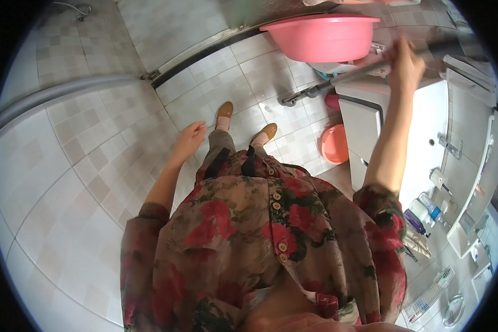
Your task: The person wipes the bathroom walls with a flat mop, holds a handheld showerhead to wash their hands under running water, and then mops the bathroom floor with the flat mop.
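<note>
My right hand is closed around a long grey pole, raised at the right beside the washbasin cabinet. The pole slants down to the left and ends in a small grey head with roller-like parts, close to the floor tiles. Its thicker dark upper end is smeared by motion, so I cannot tell whether it is a mop or a vacuum wand. On the other side, my left hand hangs near my left leg with loosely bent fingers and nothing in it.
A large pink basin stands ahead, above the floor. An orange basin rests against the white cabinet. Bottles and a shelf line the right side. A raised sill edges the floor ahead.
</note>
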Demonstrator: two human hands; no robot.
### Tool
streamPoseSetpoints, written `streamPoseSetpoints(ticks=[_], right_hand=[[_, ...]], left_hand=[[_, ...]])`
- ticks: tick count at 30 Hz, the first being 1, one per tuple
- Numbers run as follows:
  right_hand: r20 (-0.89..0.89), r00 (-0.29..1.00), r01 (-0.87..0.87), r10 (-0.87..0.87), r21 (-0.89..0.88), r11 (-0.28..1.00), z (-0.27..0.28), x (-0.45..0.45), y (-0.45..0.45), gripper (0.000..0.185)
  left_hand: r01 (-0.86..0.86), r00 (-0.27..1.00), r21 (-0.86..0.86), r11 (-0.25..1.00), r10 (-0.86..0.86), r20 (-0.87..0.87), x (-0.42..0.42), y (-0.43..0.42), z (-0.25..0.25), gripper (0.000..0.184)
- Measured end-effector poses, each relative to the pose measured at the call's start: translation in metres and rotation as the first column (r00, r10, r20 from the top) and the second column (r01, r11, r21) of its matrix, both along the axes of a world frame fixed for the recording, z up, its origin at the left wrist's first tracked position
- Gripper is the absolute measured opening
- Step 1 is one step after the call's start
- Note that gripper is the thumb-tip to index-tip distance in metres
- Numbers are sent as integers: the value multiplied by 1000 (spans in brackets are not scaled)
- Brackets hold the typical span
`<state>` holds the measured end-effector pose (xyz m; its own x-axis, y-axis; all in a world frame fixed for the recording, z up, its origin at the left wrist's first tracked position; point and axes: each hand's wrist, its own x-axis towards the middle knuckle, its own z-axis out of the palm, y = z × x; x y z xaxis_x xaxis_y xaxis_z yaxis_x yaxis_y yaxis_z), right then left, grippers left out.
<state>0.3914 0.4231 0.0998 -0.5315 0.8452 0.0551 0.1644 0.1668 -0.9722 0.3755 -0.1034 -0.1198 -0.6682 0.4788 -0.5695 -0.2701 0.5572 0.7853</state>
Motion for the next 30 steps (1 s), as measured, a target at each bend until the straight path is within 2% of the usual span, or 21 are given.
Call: streamPoseSetpoints(ticks=[2, 3, 4, 5, 6, 8, 9, 11, 13, 15, 17, 18, 19, 20, 22, 23, 24, 25, 27, 29, 30], right_hand=[[-120, 993, -9, -3, -100, 995, 35, 49, -10, 32], [-199, 966, -191, 165, -122, 974, 58, 74, -15, 30], [-253, 967, -4, -26, -117, 993, 83, 82, -49, 29], [-353, 908, -279, 227, -102, 955, 103, 101, -56, 30], [-405, 894, -256, 192, -110, 960, 122, 108, -78, 33], [-364, 895, -274, 259, 11, 962, 154, 124, -110, 37], [-418, 896, -180, 147, -40, 983, 164, 127, -126, 39], [-477, 834, -327, 276, -26, 945, 174, 145, -140, 41], [-472, 745, -475, 471, 120, 871, 172, 154, -155, 42], [-463, 548, -690, 697, 222, 689, 172, 153, -162, 38], [-446, 460, -746, 768, 276, 607, 174, 157, -167, 32], [-516, 493, -650, 701, 317, 690, 178, 176, -160, 31], [-589, 511, -546, 627, 341, 765, 182, 198, -154, 29], [-654, 473, -625, 591, 224, 748, 196, 207, -150, 27], [-603, 665, -429, 440, 174, 886, 204, 244, -124, 46], [-569, 756, -323, 323, 105, 941, 206, 252, -118, 57], [-444, 891, -36, 93, 135, 990, 209, 266, -105, 60], [-258, 948, 269, -188, 331, 904, 209, 279, -99, 51], [184, 816, 305, -548, 668, 679, 217, 305, -105, 44], [247, 952, -37, -178, 673, 739, 228, 369, -77, 36], [197, 972, -55, -125, 714, 698, 224, 352, -91, 32]], left_hand=[[211, 974, -6, 977, -211, -85, -20, 49, 18, 35], [290, 954, 39, 956, -286, -88, -22, 75, 21, 35], [366, 929, 80, 927, -359, -95, -22, 99, 25, 35], [485, 869, 77, 871, -471, -148, -20, 122, 30, 37], [597, 793, 67, 800, -575, -201, -15, 145, 40, 38], [646, 722, 100, 757, -564, -401, 3, 180, 79, 55], [666, 661, 109, 738, -515, -546, 11, 192, 98, 66], [750, 478, 112, 652, -416, -774, 16, 207, 142, 93], [806, 399, 126, 579, -374, -837, 19, 221, 167, 97], [857, 446, 303, 416, -306, -841, 12, 241, 179, 83], [907, 416, 307, 288, -721, -553, 3, 253, 195, 67], [909, 381, 347, 230, -794, -474, 0, 252, 208, 44], [908, 395, 336, 252, -785, -478, 3, 251, 201, 44], [937, 334, 250, 243, -831, -445, 13, 253, 187, 35], [959, 282, 141, 246, -875, -393, 36, 267, 161, 25], [882, 453, 115, 456, -759, -468, 50, 271, 147, 18], [758, 590, 113, 642, -602, -538, 63, 272, 139, 12], [733, 593, 63, 677, -590, -548, 69, 279, 130, 10], [621, 641, 15, 784, -497, -585, 81, 289, 119, 9], [617, 617, -21, 787, -499, -608, 96, 293, 108, 9], [640, 573, -57, 766, -526, -628, 105, 293, 103, 9]])
